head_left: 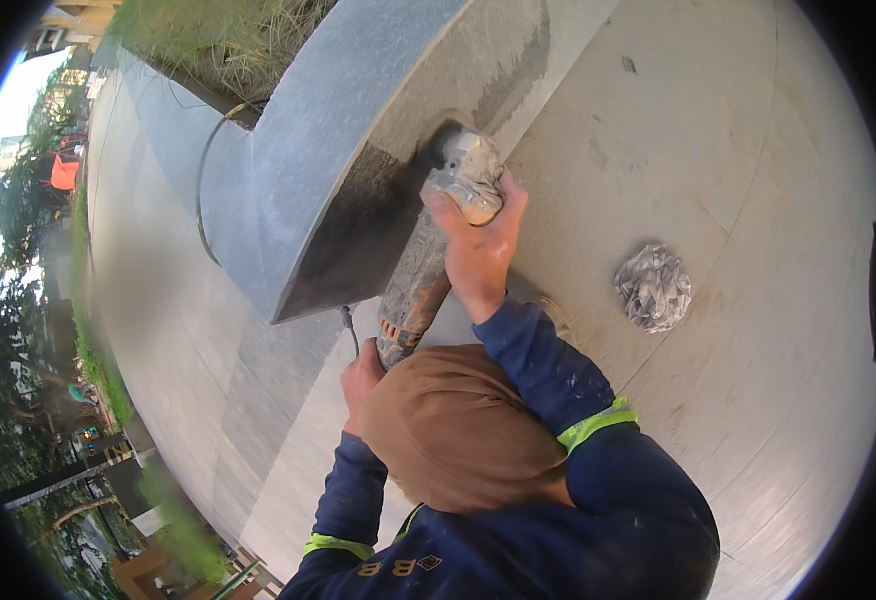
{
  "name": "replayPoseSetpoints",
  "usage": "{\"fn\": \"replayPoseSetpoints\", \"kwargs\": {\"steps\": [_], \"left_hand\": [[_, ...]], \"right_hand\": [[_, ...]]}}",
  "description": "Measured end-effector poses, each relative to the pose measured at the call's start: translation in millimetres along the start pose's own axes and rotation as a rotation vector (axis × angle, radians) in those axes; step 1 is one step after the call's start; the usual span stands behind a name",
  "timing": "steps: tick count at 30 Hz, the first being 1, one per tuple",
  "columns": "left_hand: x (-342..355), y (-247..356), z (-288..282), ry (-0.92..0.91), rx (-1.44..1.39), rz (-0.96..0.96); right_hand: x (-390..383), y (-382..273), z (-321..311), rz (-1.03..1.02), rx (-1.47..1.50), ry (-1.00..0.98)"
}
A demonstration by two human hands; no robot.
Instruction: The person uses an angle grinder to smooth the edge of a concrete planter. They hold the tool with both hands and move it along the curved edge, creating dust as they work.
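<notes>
The wearer's hands are out of sight, while beside the slab [323, 130] a co-worker's hands [483, 250] grip the tool [416, 285], probably heavy and stiff, best held at both ends.

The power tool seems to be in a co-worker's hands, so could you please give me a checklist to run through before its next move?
1. Two-handed grip: ok; the left hand of the co-worker is at the rear of the tool, the right hand near its front.
2. Gloves: not ok; both hands look bare.
3. Eye protection: cannot tell; the cap hides the eyes.
4. Working face of the tool: cannot tell; it is hidden at the stone ledge.
5. Cord free: cannot tell; only a short stretch shows by the tool's rear.
6. Crumpled bundle out of the way: ok; it lies apart from tool and hands.
</notes>
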State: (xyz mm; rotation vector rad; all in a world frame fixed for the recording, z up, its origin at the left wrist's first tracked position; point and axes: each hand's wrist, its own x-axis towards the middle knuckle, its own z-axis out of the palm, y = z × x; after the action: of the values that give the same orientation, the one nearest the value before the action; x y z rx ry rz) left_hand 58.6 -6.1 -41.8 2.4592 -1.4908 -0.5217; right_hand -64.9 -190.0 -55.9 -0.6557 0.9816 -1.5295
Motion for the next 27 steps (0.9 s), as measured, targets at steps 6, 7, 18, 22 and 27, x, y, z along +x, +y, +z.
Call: {"fn": "replayPoseSetpoints", "kwargs": {"steps": [6,7,18,22,27], "left_hand": [[-2,1,-6,-0.011,-0.011,0.021],[-2,1,-7,-0.037,0.001,0.02],[-5,11,-15,0.004,0.094,-0.003],[-7,-15,3,-0.088,0.156,-0.065],[-10,4,-8,-0.031,0.087,-0.052]], "right_hand": [[-4,13,2,-0.046,0.012,0.077],[-1,17,-2,0.001,-0.014,0.098],[-3,16,5,-0.046,0.028,0.065],[-5,35,-11,0.123,-0.125,0.114],[-10,10,3,0.046,0.138,0.037]]}}
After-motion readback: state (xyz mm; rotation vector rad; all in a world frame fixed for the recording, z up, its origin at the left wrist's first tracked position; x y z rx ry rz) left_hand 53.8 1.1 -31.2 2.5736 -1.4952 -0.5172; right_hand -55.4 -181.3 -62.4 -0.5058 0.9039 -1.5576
